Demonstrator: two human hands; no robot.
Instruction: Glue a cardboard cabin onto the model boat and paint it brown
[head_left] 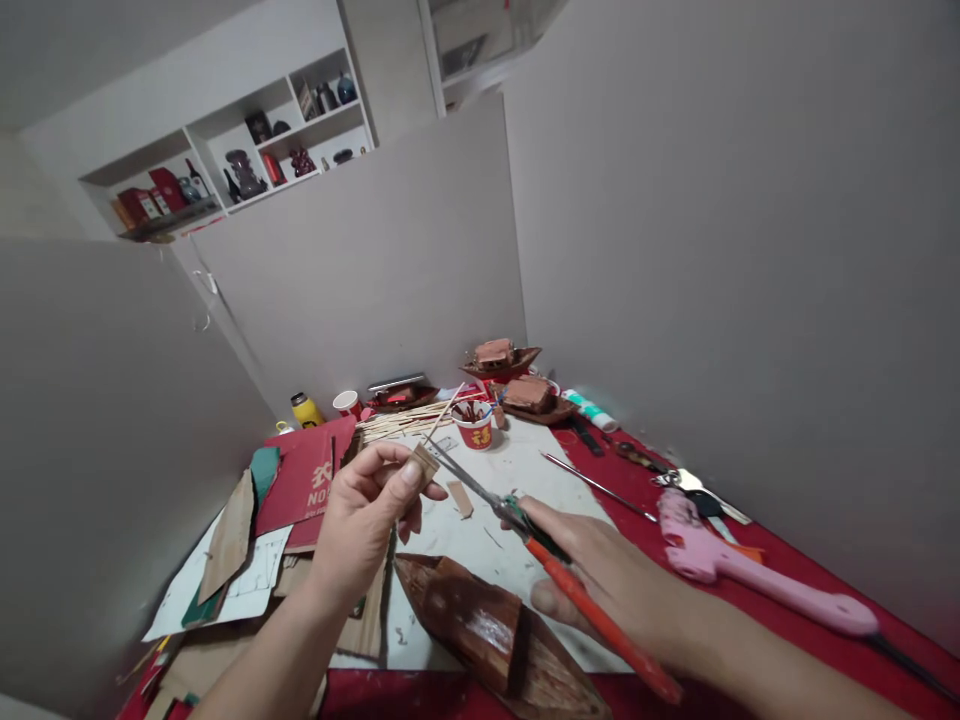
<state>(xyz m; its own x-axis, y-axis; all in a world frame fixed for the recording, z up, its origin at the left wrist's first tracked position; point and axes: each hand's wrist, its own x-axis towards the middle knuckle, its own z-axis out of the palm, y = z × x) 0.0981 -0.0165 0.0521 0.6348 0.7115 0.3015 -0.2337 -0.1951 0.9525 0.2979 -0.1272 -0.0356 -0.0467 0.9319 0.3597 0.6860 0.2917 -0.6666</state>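
A small strip of brown cardboard (426,463) is pinched between the thumb and fingers of my left hand (367,505). My right hand (592,555) grips long-bladed scissors (491,497) with one orange-red handle and a dark green part near the pivot. Their blades point up and left and meet the edge of the cardboard strip; whether they cut into it is too small to tell. Below both hands lies a brown wooden model boat (472,610) with a glossy arched cabin. Another cardboard scrap (460,499) rests on the white sheet beyond the scissors.
Right, on the red cloth, are a pink glue gun (765,575) and a thin metal rod (600,487). Behind stand a red paper cup (474,428), model boats (531,397) and thin sticks (397,422). Cardboard and papers (262,570) pile up left. Partition walls surround the table.
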